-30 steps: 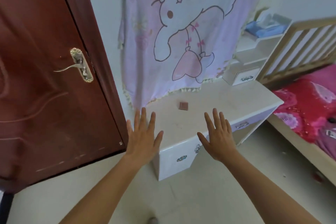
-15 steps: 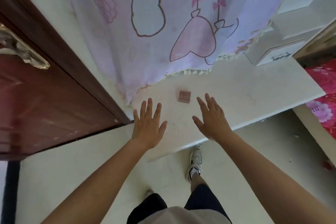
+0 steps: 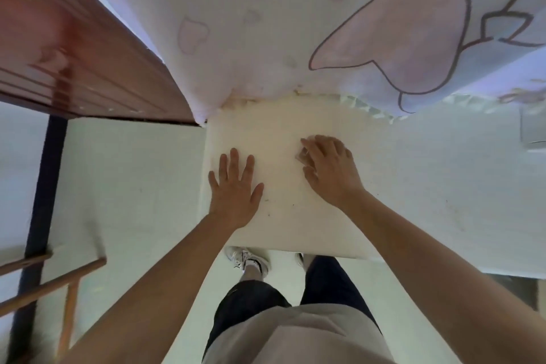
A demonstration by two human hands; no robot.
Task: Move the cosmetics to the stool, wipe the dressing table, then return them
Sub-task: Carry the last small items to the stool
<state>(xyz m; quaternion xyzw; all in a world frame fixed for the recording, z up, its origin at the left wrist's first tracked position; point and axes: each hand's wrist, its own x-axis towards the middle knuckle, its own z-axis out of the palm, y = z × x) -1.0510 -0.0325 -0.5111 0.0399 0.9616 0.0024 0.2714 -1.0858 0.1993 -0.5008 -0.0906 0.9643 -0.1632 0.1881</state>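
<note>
Cartoon-print cloth (image 3: 295, 38) hangs over back of white dressing table (image 3: 443, 186). Brown door (image 3: 74, 68) at left, wooden frame (image 3: 59, 275) low left. Left hand (image 3: 235, 186) flat on tabletop, fingers straight and spread wide. Right hand (image 3: 328, 168) near it, fingers curled over small compact (image 3: 302, 154), mostly hidden, on tabletop

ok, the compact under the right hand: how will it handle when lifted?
Probably light and rigid: the compact is so small the right hand nearly hides it. Flat on the dressing table, it shouldn't roll, but might slide.
</note>
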